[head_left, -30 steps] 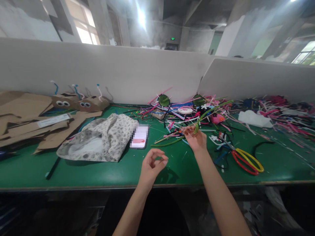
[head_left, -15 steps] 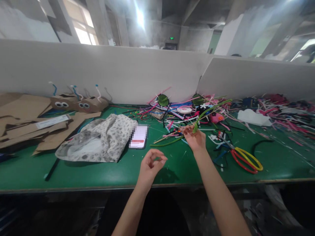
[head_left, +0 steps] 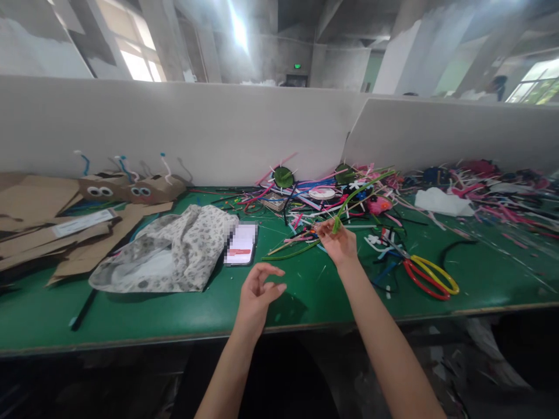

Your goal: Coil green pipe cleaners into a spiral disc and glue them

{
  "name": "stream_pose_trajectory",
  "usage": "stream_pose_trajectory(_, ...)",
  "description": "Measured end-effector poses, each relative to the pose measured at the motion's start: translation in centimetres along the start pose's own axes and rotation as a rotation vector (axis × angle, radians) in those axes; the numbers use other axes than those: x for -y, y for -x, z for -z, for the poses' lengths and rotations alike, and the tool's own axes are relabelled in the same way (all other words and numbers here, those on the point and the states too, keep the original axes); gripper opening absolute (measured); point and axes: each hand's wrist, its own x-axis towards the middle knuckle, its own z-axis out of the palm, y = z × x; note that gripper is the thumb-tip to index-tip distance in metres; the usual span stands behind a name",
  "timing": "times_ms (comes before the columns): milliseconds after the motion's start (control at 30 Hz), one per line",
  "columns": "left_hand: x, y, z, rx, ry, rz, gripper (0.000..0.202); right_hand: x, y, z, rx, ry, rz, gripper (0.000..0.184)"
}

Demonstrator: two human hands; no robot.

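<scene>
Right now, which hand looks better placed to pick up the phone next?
Probably the left hand: it is nearer the phone and looks empty and partly open. The right hand is farther off and already pinches a green fuzzy strip.
</scene>
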Motion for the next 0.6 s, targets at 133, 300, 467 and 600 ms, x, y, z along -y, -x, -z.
stream_pose_trajectory(133,-0.17,-0.05,-0.14,0.013,0.024,0.015,0.032,-0.03,-0.05,-0.07,-0.005,0.003,-0.007,0.017)
stream_pose_trajectory(300,-0.15,-0.13,-0.15,-0.029,0.022,0.012,0.037,-0.08,-0.07,-0.09,0.000,0.003,-0.008,0.017)
stream_pose_trajectory(467,0.03,-0.11,-0.01,-0.073,-0.017,-0.062,0.033,-0.13,0.01,-0.26,0.000,0.001,-0.006,0.016)
stream_pose_trajectory(600,0.22,-0.12,0.06,-0.086,-0.035,-0.103,0.026,-0.09,0.16,-0.55,-0.002,0.001,-0.010,0.017)
